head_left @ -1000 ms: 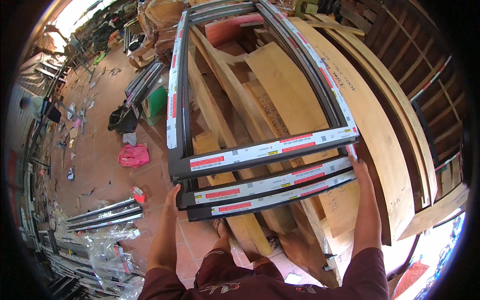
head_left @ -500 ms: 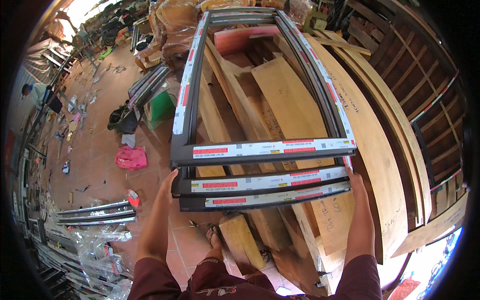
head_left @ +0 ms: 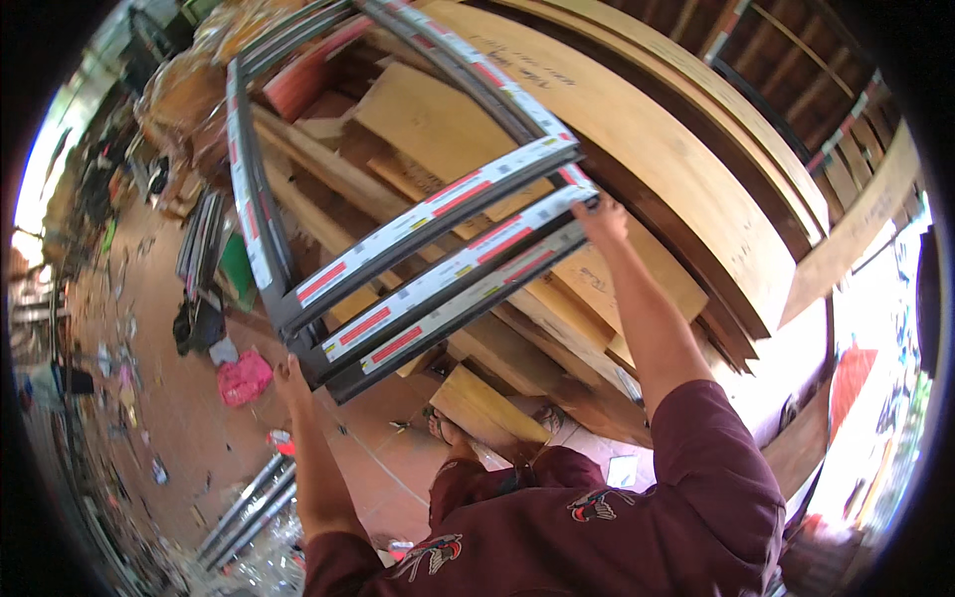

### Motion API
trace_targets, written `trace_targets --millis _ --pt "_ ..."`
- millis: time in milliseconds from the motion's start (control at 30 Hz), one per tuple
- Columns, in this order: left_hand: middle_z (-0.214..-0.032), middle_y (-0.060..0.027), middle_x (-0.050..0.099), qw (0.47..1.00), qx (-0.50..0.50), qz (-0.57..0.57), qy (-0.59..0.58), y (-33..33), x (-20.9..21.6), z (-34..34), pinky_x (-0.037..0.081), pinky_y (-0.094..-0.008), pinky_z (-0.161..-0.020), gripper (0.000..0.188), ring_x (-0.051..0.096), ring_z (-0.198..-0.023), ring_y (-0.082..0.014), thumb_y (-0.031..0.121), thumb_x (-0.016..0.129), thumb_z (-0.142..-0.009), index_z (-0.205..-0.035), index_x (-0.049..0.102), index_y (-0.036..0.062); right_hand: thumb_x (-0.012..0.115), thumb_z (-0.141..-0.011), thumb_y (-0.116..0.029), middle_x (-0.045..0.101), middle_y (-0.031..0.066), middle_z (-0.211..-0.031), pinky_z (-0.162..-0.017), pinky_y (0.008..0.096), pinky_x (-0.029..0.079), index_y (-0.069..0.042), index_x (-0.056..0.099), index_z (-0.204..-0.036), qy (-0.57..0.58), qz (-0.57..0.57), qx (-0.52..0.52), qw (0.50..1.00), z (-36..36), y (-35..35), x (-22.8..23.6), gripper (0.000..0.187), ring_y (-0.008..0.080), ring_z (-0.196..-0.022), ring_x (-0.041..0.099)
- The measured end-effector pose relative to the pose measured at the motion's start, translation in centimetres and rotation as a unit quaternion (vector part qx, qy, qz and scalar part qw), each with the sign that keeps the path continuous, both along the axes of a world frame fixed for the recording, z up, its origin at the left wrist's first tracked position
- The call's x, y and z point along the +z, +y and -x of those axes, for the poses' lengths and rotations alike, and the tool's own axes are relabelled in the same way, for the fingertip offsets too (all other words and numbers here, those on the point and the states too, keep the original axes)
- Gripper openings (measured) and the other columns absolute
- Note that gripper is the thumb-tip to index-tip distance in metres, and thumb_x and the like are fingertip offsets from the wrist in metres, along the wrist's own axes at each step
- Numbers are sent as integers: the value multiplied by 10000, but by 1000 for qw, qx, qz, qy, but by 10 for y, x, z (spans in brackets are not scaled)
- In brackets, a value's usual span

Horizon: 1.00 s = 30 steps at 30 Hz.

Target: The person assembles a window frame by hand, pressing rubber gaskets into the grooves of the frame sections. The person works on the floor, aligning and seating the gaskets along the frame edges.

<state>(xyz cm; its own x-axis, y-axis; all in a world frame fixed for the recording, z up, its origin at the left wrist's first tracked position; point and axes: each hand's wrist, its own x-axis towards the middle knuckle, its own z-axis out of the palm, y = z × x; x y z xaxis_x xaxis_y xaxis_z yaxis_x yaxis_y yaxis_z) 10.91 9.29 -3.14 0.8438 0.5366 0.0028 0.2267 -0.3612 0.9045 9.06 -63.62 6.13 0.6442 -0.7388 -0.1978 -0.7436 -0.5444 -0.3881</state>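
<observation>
A stack of large bent wooden boards is seen beyond the fingers of both hands, leaning against a dark timber wall that fills the upper right of the view. The reddish floor is spread out below and to the left of the fingers, littered with scraps.

In front of the boards, a set of dark metal frames with white and red protective strips is held up off the floor, tilted so that its right end stands higher than its left. Three near rails are stacked close together between the two hands, and the long side rails run away from the fingers toward the top of the view.

The lower left corner of the frames is gripped by the left hand, whose fingers are curled onto the bottom rail; how tightly they close cannot be told, since they are partly hidden behind the metal. The right end of the near rails is held by the right hand, with its fingers wrapped over the rail's edge and pressed against it.

A bundle of similar metal bars is lying on the floor below the left fingers. A crumpled pink bag is seen just to the left of the left fingers, and a dark bag lies above it.
</observation>
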Motion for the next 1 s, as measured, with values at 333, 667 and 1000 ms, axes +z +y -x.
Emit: trace_targets --millis 333,667,1000 --pt "-1131 -219 650 944 -237 -228 -14 -147 -38 245 496 -440 -917 337 618 -1062 -357 230 695 -943 -1178 662 -9 746 -856 -313 707 143 -980 -862 486 524 -79 727 -1039 -153 -76 234 957 406 168 -4 298 371 -973 660" --pt "-1136 -162 677 914 -390 -113 -10 -223 63 165 541 -353 -873 264 686 -1015 -243 166 643 -1004 -1195 661 -15 644 -924 -458 713 184 -954 -741 510 548 -106 701 -993 57 6 -111 992 438 80 -5 363 396 -853 699" --pt "-1410 -155 532 754 -460 -352 -310 -259 162 -18 371 -517 -1082 446 499 -1297 -368 282 682 -957 -1342 598 73 699 -887 -408 653 172 -1162 -929 447 508 -82 675 -1144 11 49 -258 965 398 109 -7 415 370 -1091 631"
